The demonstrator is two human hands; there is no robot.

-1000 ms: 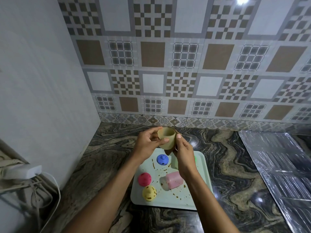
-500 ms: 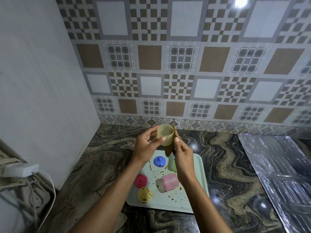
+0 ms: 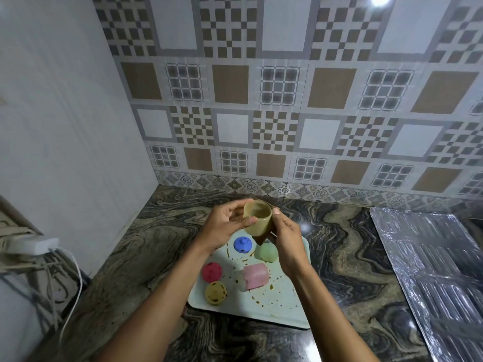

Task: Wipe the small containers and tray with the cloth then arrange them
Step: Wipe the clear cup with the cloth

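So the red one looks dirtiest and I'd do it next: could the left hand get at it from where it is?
Probably not yet: the left hand is holding the beige cup. Otherwise the way looks free; the red container sits uncovered on the tray, below that hand.

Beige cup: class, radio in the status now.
Both hands, left and right, hold the beige cup above the tray. Brown cloth under cup. Tray spattered; five containers waiting. Nothing blocking.

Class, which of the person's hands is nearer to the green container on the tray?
Right. The right hand is directly above the green container, overlapping it in view; the left hand is farther to its left.
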